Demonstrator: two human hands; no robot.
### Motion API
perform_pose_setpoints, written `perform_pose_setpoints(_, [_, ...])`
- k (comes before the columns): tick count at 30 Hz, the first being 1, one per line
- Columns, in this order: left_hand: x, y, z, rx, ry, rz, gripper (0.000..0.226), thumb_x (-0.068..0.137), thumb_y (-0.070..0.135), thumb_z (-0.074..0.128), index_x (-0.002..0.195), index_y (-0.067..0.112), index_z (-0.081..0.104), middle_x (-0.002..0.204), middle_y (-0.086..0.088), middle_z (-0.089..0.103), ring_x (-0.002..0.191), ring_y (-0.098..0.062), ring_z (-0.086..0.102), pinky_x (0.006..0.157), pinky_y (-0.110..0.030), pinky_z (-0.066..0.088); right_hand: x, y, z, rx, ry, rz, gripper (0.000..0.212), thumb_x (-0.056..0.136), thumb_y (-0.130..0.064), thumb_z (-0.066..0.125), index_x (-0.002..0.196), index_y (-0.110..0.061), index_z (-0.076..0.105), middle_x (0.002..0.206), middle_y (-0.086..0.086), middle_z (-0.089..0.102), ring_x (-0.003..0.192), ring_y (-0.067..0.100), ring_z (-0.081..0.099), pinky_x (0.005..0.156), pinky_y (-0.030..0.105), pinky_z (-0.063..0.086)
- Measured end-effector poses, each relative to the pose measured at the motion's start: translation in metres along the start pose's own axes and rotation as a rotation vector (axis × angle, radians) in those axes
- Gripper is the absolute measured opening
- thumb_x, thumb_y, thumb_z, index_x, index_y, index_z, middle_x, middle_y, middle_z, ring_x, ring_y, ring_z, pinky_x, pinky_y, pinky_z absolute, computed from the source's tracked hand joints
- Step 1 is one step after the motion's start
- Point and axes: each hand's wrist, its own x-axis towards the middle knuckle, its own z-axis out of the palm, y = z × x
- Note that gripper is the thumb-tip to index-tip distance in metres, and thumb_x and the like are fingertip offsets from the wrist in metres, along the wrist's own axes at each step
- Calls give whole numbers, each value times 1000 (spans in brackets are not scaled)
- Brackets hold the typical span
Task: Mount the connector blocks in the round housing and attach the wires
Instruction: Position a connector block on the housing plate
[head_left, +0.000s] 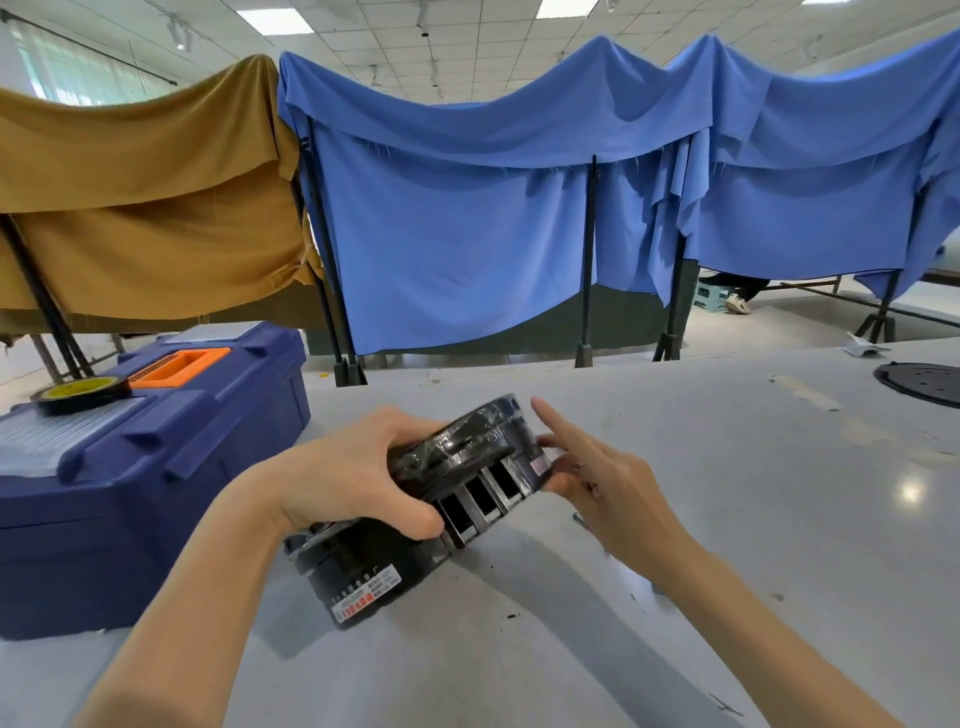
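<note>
Glossy black plastic housing (467, 457), smooth grey table (727, 519), blue plastic toolbox (156, 493)

No text can be read. Two printed labels noted. One white label (367, 593) with red and black print sits on the side wall of the black round housing (358, 566) lying on the surface (701, 545); its characters are too small to make out. A second white label (541, 462) with red print sits on the side of the raised housing (467, 452); its print is blurred and illegible.

Toolbox (156, 467) close left; bare table (727, 493) right.
</note>
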Motion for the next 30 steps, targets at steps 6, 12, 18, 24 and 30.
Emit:
perform_pose_setpoints(6, [-1, -6, 10, 31, -104, -15, 54, 64, 18, 76, 104, 48, 56, 100, 26, 58, 85, -3, 64, 61, -9, 52, -23, 11, 9, -159, -13, -69, 77, 99, -57, 29, 153, -4, 19, 134, 11, 60, 98, 22, 71, 81, 38, 57])
perform_pose_setpoints(12, [5, -7, 23, 146, -217, 26, 61, 73, 8, 76, 123, 39, 58, 102, 6, 69, 88, -16, 68, 76, -27, 58, -40, 25, 8, -355, 21, -240, 70, 101, -50, 39, 146, 2, 26, 146, 19, 45, 125, 27, 56, 98, 27, 46])
perform_pose_setpoints(18, [8, -10, 38, 200, -270, 75, 61, 70, 0, 76, 122, 28, 60, 121, 16, 61, 104, -14, 63, 92, -43, 52, -49, 32, 12, -382, 95, -435, 74, 96, -35, 64, 146, 5, 26, 147, 24, 41, 140, 29, 40, 114, 36, 37])
perform_pose_setpoints(24, [7, -30, 58, 310, -276, 89, 70, 62, 10, 78, 123, 39, 58, 140, 37, 36, 129, 4, 34, 111, -43, 26, -48, 29, 23, -369, 141, -584, 75, 80, -25, 81, 134, 9, 40, 138, 31, 50, 133, 43, 46, 104, 52, 45])
perform_pose_setpoints(30, [12, -45, 73, 485, -254, 48, 76, 64, 19, 80, 132, 32, 48, 147, 31, 28, 141, 5, 9, 116, -41, 1, -51, 32, 28, -366, -13, -664, 73, 86, -20, 74, 144, 1, 34, 125, 25, 62, 128, 36, 53, 103, 51, 46])
